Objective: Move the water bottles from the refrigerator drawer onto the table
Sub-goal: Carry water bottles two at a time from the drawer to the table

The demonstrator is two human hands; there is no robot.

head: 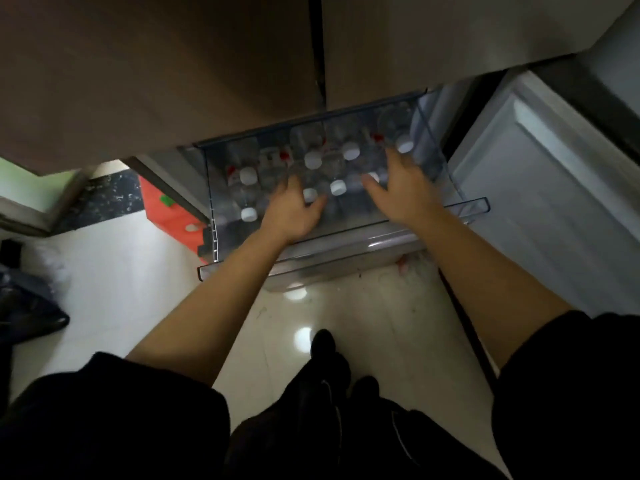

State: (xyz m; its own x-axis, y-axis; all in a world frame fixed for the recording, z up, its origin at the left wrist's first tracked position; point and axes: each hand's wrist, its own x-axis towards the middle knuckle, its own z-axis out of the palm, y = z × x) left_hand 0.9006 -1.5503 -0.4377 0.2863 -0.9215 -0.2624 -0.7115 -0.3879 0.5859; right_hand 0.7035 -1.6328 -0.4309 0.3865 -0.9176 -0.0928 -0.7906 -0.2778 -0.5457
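The fingers (286,184) of the left hand (292,211) point away from us, loosely spread and blurred, with the thumb swung out to the right. A white cap (310,195) sits in the gap between thumb and forefinger, and we cannot tell whether skin touches it. The right hand (403,190) lies flatter. Its fingers (394,160) are straight and slightly fanned, with their tips near the far right bottle (405,146) and the thumb splayed left beside another cap, and it holds nothing. Both palms face down over the open drawer (479,205), wrists above its near wall, and one capped bottle shows between the two hands. Behind them we see both forearms bare, stretching forward and down and converging a little toward the drawer. They run back into black sleeves (114,410) at the bottom edge.

The water bottles (248,175) stand upright inside the clear plastic drawer, white caps toward us and some with red on their labels, in rough rows from its left wall to its right. Above the drawer hang the brown refrigerator doors (156,81), and to the right stands an open pale door (540,202). Below us lie glossy light floor tiles (381,323) and our dark feet (325,351), with an orange-red object (166,213) off to the left
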